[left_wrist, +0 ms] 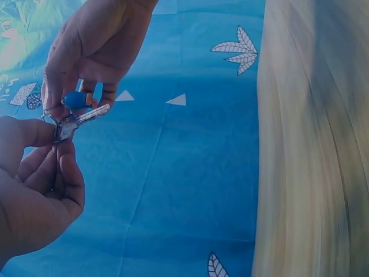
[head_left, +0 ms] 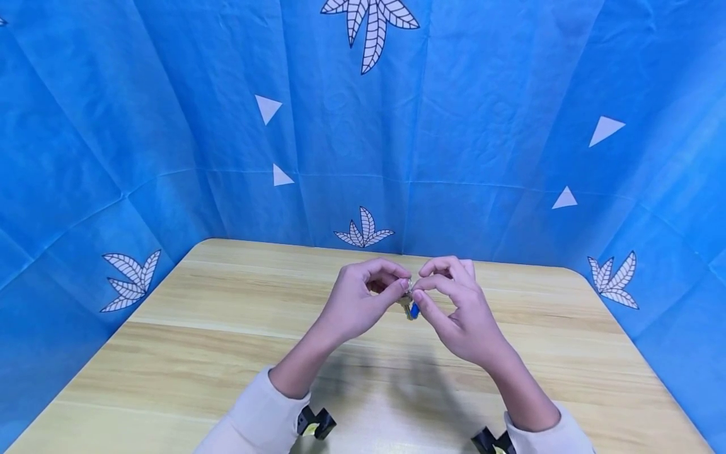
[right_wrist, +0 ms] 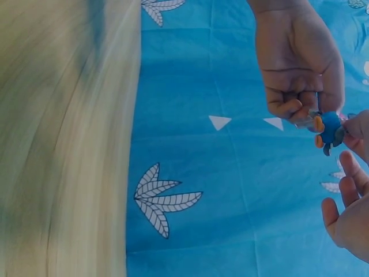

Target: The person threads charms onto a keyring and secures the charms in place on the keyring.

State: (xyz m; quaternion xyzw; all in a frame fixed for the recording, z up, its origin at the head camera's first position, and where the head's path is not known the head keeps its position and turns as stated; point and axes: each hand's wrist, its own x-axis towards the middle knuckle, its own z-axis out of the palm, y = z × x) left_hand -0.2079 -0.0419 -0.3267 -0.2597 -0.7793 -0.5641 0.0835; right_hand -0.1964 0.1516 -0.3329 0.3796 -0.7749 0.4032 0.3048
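Above the table, my left hand (head_left: 354, 302) pinches a silver key (left_wrist: 86, 117) by its head between thumb and fingertips, its blade pointing away from the hand. Facing it, my right hand (head_left: 462, 312) has thumb and forefinger pinched at the metal key ring (left_wrist: 48, 118), its other fingers loosely bent. A small blue figurine charm (right_wrist: 330, 128) with orange feet hangs beside the key, between the two hands. The fingertips partly cover the ring, so how key and ring are joined cannot be made out.
Beneath the hands is a light wood-grain table (head_left: 227, 353) with rounded far corners. A blue curtain (head_left: 351, 139) with white leaf and triangle prints surrounds its back and sides. Black wrist camera mounts (head_left: 317, 424) sit at the sleeves.
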